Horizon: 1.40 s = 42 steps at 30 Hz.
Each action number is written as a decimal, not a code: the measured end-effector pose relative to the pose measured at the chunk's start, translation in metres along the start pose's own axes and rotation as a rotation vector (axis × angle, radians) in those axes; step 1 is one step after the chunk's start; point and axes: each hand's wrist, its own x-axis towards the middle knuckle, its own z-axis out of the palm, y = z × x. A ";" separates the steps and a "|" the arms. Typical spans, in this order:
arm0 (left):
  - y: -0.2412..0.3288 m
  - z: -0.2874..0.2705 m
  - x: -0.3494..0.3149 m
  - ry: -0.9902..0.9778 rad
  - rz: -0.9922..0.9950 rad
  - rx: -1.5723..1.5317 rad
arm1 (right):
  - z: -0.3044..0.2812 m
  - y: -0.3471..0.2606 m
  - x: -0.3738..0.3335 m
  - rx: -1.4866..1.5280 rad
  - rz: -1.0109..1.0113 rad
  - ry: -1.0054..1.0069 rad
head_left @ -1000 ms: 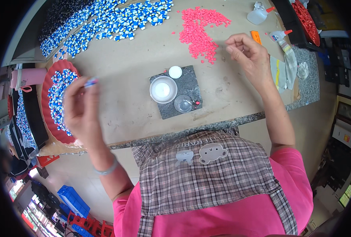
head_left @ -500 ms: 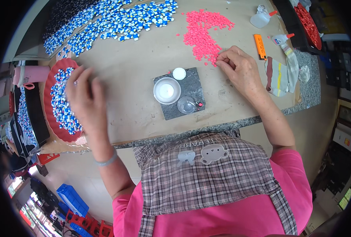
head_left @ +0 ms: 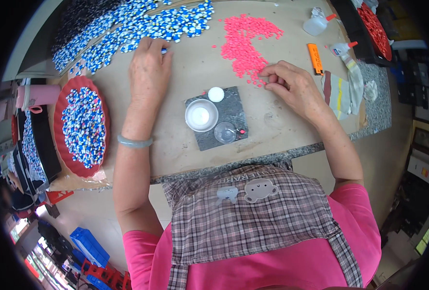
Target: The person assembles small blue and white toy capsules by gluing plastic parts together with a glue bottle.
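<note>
My left hand is at the near edge of a spread of small blue-and-white pieces. Its thumb and forefinger close on one small blue-and-white piece. My right hand rests by the lower tip of a heap of small pink pieces. Its fingers are curled in toward the thumb; what they hold, if anything, is too small to make out. Between my forearms lies a dark stone slab bearing a pale round dish, a white cap and a small clear cup.
Left of my arm stands a red scalloped tray of blue, white and pink pieces, beside a pink mug. Toward the right are an orange box-cutter-like item, two red-tipped glue bottles, a striped cloth and a black bin.
My left hand has moved from above the red tray up and right to the blue-and-white pieces. The right hand has stayed by the pink heap, with only a slight shift.
</note>
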 end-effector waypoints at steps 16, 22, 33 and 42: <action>0.012 -0.009 -0.009 -0.007 0.052 0.243 | 0.014 -0.005 -0.007 -0.165 -0.153 0.142; 0.012 -0.028 -0.035 -0.079 -0.103 -0.198 | 0.003 -0.011 -0.010 0.221 0.052 0.054; 0.014 -0.030 -0.053 -0.223 -0.550 -0.981 | 0.016 -0.025 -0.007 0.584 0.068 -0.036; 0.015 -0.033 -0.054 -0.232 -0.519 -1.062 | 0.014 -0.033 -0.001 0.756 0.133 -0.214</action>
